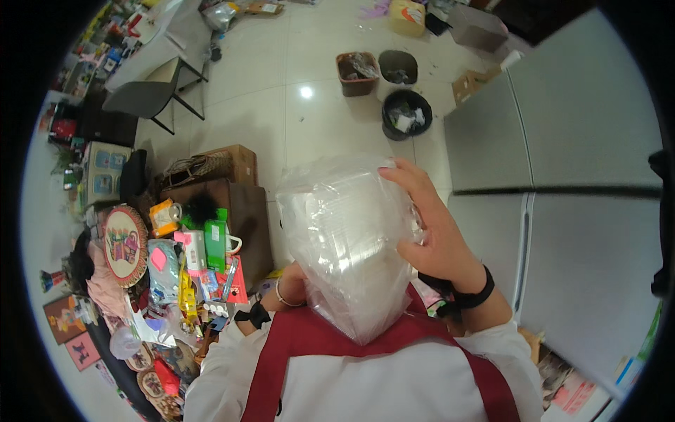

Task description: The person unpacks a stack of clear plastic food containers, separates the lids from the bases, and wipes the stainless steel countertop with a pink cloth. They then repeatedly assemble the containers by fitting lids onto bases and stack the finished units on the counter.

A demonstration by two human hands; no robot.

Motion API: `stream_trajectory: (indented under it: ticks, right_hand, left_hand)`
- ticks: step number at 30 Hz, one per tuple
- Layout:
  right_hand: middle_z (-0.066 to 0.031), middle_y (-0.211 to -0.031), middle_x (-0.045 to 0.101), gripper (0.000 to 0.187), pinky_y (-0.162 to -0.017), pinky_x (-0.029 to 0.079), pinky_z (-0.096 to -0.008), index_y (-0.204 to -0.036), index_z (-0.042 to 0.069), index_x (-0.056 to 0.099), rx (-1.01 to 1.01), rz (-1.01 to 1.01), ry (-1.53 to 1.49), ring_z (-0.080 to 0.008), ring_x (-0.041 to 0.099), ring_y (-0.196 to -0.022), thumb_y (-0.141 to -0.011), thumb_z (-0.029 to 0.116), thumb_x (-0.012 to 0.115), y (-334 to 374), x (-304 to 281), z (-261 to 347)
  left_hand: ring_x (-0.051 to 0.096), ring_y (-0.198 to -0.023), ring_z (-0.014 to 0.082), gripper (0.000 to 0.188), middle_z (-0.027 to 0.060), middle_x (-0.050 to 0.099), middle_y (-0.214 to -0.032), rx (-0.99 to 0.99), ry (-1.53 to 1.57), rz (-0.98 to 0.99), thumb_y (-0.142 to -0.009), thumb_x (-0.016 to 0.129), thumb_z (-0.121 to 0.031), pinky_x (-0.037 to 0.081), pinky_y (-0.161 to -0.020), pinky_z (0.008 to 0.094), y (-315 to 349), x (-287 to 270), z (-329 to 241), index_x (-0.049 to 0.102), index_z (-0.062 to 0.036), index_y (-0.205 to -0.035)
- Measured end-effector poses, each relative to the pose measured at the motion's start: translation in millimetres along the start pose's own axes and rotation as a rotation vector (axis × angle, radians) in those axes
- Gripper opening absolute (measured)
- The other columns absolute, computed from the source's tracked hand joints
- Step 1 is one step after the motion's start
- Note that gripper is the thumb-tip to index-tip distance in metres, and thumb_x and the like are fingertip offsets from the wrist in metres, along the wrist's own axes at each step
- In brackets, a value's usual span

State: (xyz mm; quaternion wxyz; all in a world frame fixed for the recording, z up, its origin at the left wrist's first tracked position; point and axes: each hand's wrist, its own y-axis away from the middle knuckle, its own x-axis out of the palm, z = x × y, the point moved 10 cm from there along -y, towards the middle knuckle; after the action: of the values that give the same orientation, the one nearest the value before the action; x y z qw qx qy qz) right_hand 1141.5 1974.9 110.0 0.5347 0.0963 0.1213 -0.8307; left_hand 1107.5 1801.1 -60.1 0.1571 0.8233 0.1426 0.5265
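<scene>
Glossy, crinkled clear plastic bag w/ pale ribbed contents, held up in front of white fabric top. R hand gripping bag's R side, thumb + fingers spread; L hand mostly hidden behind lower L, grip can't tell. Step: prob. steadying/positioning bag. Next move prob. calls for support underneath w/o crushing plastic.

Left hand mostly hidden behind bag
</scene>
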Motion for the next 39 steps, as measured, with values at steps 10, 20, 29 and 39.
stream_trajectory:
  ticks: [10,20,29,39]
  right_hand:
    - [-0.0065,-0.108,0.048,0.056,-0.084,0.038,-0.0268,-0.115,0.002,0.044,0.092,0.241,0.286,-0.0184,0.048,-0.099,-0.061,-0.009,0.038,-263,-11,-44]
    - [-0.0129,-0.105,0.055,0.051,-0.087,0.037,-0.0257,-0.11,-0.005,0.049,0.195,0.186,-0.16,-0.0177,0.05,-0.101,-0.061,-0.01,0.035,-497,-94,-81]
    - [-0.0087,-0.098,0.053,0.051,-0.087,0.035,-0.025,-0.109,-0.002,0.051,0.203,0.056,-0.073,-0.0175,0.048,-0.099,-0.061,-0.009,0.035,-725,-178,-167]
    - [-0.009,-0.088,0.057,0.036,-0.077,0.04,-0.026,-0.092,-0.003,0.053,0.355,0.183,-0.022,-0.0157,0.052,-0.087,-0.061,-0.01,0.037,-1051,-260,-217]
  left_hand:
    - [0.053,-0.098,0.023,0.049,0.0145,0.052,-0.111,0.104,0.067,-0.065,-0.074,0.054,-0.019,0.043,-0.085,0.0353,-116,-17,-167,0.042,0.0016,-0.117]
    - [0.048,-0.105,0.0203,0.056,0.0121,0.047,-0.118,-0.283,-0.131,0.109,-0.078,0.057,-0.024,0.037,-0.091,0.0336,-286,-12,-389,0.035,0.0008,-0.122]
    - [0.049,-0.102,0.0227,0.065,0.0154,0.049,-0.113,0.497,-1.382,-0.014,-0.073,0.061,-0.023,0.039,-0.085,0.0314,-485,83,-723,0.032,0.0029,-0.124]
    - [0.054,-0.052,0.0333,0.049,0.0183,0.051,-0.067,0.517,-2.196,-0.076,-0.069,0.063,-0.021,0.044,-0.045,0.0368,-718,147,-933,0.037,0.0097,-0.098]
